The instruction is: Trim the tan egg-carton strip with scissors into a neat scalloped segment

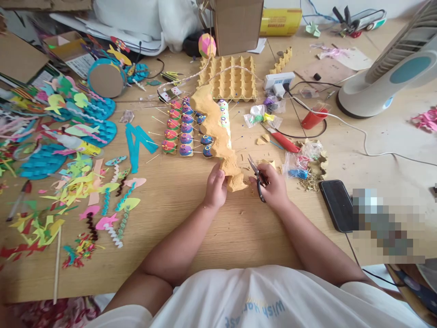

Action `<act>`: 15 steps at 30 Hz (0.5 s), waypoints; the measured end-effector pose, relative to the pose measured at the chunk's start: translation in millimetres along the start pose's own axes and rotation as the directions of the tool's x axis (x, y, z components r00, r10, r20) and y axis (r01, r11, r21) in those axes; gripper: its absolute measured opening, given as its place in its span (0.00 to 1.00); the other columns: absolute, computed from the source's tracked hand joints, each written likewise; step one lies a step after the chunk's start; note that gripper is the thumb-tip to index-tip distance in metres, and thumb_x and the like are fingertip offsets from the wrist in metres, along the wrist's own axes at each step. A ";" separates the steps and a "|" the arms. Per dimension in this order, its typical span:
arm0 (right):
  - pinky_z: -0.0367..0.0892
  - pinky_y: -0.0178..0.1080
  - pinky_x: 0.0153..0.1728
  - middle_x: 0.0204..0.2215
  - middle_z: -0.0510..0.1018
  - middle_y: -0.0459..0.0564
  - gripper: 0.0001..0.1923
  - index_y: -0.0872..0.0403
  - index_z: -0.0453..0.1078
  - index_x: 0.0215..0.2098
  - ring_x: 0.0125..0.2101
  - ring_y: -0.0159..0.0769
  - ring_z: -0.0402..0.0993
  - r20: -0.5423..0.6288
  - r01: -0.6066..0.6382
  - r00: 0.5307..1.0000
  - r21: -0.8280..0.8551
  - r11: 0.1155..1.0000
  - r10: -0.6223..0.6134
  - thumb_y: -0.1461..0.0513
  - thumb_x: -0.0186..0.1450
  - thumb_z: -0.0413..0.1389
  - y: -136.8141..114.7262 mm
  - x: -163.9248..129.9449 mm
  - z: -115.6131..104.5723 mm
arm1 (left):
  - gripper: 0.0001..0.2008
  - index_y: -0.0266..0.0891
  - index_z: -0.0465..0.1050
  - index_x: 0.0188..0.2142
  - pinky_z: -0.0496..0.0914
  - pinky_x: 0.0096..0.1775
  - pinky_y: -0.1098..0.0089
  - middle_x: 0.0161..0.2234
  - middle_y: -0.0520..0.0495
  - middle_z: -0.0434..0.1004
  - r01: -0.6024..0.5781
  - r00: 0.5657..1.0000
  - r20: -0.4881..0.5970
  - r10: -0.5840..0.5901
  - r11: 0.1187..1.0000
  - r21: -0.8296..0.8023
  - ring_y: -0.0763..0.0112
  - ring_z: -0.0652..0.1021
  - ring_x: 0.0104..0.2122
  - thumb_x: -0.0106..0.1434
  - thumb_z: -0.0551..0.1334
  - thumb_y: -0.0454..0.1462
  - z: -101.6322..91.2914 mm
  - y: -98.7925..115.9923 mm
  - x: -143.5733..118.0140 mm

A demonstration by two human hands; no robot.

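Yellow-tan pulp, a long strip of egg carton [218,136], is lying along the table [239,228] straight in front of you, its near end lifted off the wood; your left hand [215,187] is wrapping its grip around that near end and pinching it steady; your right hand [273,187] is closing its grip through the handles of small scissors [256,175], blades parted and pointing up beside the strip's right edge; by my reading you are trimming a cup off that end, so the next cut is asking for a firm hold and blades set squarely on the pulp; one whole egg tray [229,77] is sitting beyond the strip; painted cup figures [182,130] are standing in rows to its left, roughly a dozen, though I cannot count them exactly; one phone [336,205] is lying to your right.
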State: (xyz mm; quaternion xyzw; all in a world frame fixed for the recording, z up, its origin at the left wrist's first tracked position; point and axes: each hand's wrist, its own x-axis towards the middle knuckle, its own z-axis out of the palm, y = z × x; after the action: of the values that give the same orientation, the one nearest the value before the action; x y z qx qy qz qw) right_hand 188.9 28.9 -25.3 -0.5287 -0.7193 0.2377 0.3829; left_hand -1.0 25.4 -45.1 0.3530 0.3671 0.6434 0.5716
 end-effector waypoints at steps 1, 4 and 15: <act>0.61 0.37 0.29 0.27 0.74 0.44 0.15 0.50 0.70 0.44 0.25 0.34 0.68 0.010 0.029 1.000 -0.028 0.999 -0.029 0.49 0.67 0.61 -0.2 0.4 -0.3 | 0.31 0.42 0.79 0.55 0.73 0.59 0.58 0.53 0.40 0.84 0.017 1.000 -0.001 -0.017 1.000 -0.017 0.53 0.80 0.58 0.65 0.63 0.61 0.3 1.2 -0.1; 0.63 0.37 0.30 0.26 0.76 0.45 0.14 0.50 0.72 0.44 0.26 0.35 0.70 0.047 0.114 0.993 -0.105 0.988 -0.109 0.50 0.68 0.61 -1.2 0.7 -0.6 | 0.33 0.42 0.81 0.52 0.75 0.57 0.58 0.52 0.40 0.84 0.095 0.995 -0.020 -0.097 0.993 -0.067 0.52 0.81 0.57 0.64 0.61 0.64 2.3 5.1 0.6; 0.61 0.36 0.31 0.27 0.78 0.47 0.12 0.49 0.75 0.44 0.28 0.36 0.71 0.045 0.175 0.985 -0.239 0.955 -0.169 0.51 0.69 0.61 0.9 1.5 1.8 | 0.32 0.42 0.81 0.49 0.78 0.49 0.59 0.47 0.42 0.87 0.194 0.979 -0.030 -0.200 0.973 -0.128 0.54 0.83 0.51 0.63 0.61 0.64 3.4 8.2 3.2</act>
State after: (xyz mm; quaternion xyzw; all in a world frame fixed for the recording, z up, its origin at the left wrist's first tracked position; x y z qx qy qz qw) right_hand 187.8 30.8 -26.7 -0.5039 -0.7907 0.1204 0.3261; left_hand -2.2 28.2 -36.1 0.2648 0.3715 0.6125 0.6455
